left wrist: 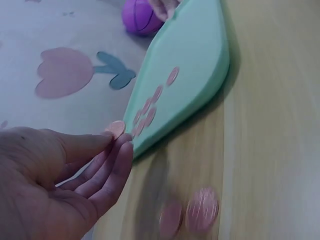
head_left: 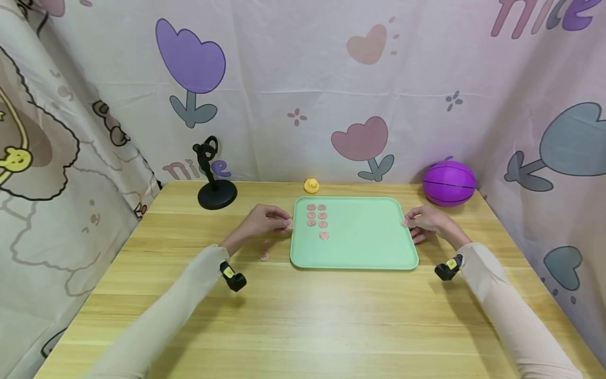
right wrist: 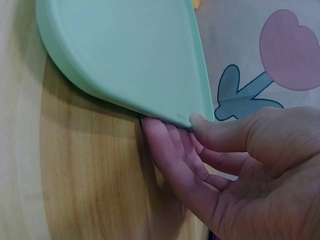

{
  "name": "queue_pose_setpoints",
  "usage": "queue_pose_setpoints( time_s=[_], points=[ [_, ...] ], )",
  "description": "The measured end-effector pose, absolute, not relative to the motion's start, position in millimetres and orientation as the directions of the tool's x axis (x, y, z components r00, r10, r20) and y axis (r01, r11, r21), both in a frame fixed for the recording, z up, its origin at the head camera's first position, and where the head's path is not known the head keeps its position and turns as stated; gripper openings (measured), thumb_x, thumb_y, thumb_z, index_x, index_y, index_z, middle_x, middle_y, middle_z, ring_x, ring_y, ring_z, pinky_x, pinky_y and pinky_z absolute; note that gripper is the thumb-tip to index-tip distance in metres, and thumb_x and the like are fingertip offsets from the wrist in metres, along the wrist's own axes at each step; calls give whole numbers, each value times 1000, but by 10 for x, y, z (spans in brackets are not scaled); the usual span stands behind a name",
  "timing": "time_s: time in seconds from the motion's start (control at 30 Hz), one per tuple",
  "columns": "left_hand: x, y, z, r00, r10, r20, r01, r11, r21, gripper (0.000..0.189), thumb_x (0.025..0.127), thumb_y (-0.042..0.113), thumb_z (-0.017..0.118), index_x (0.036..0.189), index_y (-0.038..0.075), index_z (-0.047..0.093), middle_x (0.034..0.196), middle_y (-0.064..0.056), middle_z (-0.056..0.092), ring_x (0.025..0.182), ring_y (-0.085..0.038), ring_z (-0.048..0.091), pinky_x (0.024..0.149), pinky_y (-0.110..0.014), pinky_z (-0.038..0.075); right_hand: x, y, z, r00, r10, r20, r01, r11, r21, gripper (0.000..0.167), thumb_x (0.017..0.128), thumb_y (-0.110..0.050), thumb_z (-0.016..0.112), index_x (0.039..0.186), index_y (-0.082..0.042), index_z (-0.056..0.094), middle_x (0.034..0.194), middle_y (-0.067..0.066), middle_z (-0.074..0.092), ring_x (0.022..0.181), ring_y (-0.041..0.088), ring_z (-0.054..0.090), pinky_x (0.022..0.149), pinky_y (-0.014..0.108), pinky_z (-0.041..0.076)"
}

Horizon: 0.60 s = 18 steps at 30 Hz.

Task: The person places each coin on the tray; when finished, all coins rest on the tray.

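Between thumb and fingertips my left hand [head_left: 263, 221] pinches a copper-coloured coin [left wrist: 116, 128], right by the left rim of a mint-green tray [head_left: 366, 234]. Several like coins [head_left: 311, 215] lie flat on the tray's left part in two columns, one coin [head_left: 324, 235] standing lowest in the right column. On the table below my left hand lie two more coins [left wrist: 202, 210]. My right hand [head_left: 430, 221] holds the tray's right edge, thumb [right wrist: 201, 125] over the rim and fingers curled against its outer side.
A yellow toy duck [head_left: 311, 185] sits behind the tray. At the back right rests a purple ball [head_left: 448, 182], near the right hand. A black stand [head_left: 217, 195] with a round base is at the back left. Patterned curtains [head_left: 274, 68] hang along the wooden table's [head_left: 331, 321] far edge.
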<state>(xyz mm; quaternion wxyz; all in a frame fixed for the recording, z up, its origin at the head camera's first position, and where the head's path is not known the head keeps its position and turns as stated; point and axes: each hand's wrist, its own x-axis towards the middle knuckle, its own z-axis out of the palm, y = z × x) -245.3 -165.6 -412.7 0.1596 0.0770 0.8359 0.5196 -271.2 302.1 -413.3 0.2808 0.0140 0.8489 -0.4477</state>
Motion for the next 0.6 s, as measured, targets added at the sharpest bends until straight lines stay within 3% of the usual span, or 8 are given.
queue_pose_setpoints(
  time_s=[0.1, 0.3, 0.6],
  points=[
    [-2481, -1462, -4171, -938, 295, -183, -42, 427, 903, 19, 100, 11, 72, 116, -1, 74, 106, -14, 75, 88, -20, 74, 85, -35, 62, -2716, 3030, -4135, -841, -227, -490, 276, 600, -751, 29, 107, -5, 55, 129, 14, 49, 89, 8, 62, 74, 14, 66, 73, 35, 64],
    [-2469, -1193, -4232, -934, 342, -103, 93, 512, 854, 13, 95, 10, 78, 105, 2, 79, 101, -10, 76, 82, -16, 67, 74, -27, 59, -2710, 3030, -4123, -846, -219, -485, 273, 603, -749, 30, 107, -5, 56, 130, 14, 50, 89, 8, 62, 74, 14, 66, 73, 36, 64],
    [-2463, -1079, -4275, -936, 348, -45, 177, 578, 797, 4, 94, 1, 76, 97, -1, 77, 91, -10, 74, 75, -17, 63, 67, -23, 54, -2697, 3002, -4128, -854, -211, -476, 270, 604, -750, 32, 107, -7, 57, 131, 14, 50, 89, 8, 61, 74, 14, 67, 73, 36, 64]
  ],
)
